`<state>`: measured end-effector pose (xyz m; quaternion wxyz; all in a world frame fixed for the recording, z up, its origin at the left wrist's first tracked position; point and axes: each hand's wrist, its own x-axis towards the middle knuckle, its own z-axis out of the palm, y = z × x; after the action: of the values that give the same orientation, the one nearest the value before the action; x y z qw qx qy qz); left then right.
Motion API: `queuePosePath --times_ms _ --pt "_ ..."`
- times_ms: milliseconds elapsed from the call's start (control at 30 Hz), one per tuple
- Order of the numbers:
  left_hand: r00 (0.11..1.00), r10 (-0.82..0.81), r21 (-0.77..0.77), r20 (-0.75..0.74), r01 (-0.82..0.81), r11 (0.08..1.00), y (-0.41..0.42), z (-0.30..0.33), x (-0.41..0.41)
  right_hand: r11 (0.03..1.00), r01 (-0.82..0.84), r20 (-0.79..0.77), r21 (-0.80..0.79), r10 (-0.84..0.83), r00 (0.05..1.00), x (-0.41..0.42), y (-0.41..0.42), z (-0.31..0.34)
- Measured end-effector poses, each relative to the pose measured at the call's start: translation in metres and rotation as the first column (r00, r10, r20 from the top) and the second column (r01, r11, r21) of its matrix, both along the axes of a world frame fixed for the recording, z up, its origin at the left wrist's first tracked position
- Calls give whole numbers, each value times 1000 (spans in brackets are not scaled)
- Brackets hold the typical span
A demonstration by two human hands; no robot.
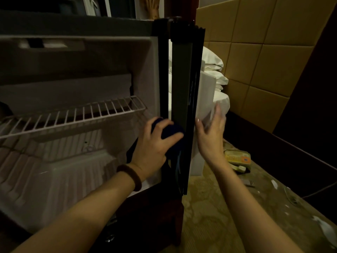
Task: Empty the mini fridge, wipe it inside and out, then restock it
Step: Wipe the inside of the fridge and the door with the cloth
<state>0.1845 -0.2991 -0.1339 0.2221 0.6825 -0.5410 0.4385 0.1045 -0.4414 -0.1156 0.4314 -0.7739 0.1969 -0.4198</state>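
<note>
At the open mini fridge point(76, 73) the shelf point(73, 114) is bare, so the wiping step seems in hand. The person's left hand point(156, 141) grips a dark blue cloth point(171, 131) against the door edge point(181, 99). Their right hand point(211, 132), fingers straight, steadies the door's white inner side. Next, I think, the cloth must travel along the edge while the door is kept from swinging. Small packets point(237, 158) wait on the carpet.

Cloth point(168, 131) in the left hand point(155, 143): dark blue. Wire shelf point(73, 114) (further left): white. Carpet point(228, 216) below the hands: olive, floral-patterned.
</note>
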Motion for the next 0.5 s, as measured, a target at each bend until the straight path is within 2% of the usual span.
queuePosePath --times_ms 67,167,267,367,433,500 --pt "1000 14 -95 -15 -15 995 -9 15 -2 988 34 12 149 -37 999 -6 4 -36" --pt "996 40 -108 76 -32 994 -14 -1 8 931 -58 -38 359 77 996 -1 2 -71" --pt "987 48 15 153 -51 999 -6 -53 10 944 -64 -43 324 82 996 7 0 -83" --pt "987 72 137 141 -92 986 1 -88 1 963 -65 -41 262 78 996 5 -1 -86" --pt "991 63 128 120 -78 989 1 -82 -1 965 -86 -38 246 98 994 3 -1 -87" --pt "996 70 31 56 -72 997 -4 -58 -4 966 -79 -43 248 93 995 5 -1 -88"
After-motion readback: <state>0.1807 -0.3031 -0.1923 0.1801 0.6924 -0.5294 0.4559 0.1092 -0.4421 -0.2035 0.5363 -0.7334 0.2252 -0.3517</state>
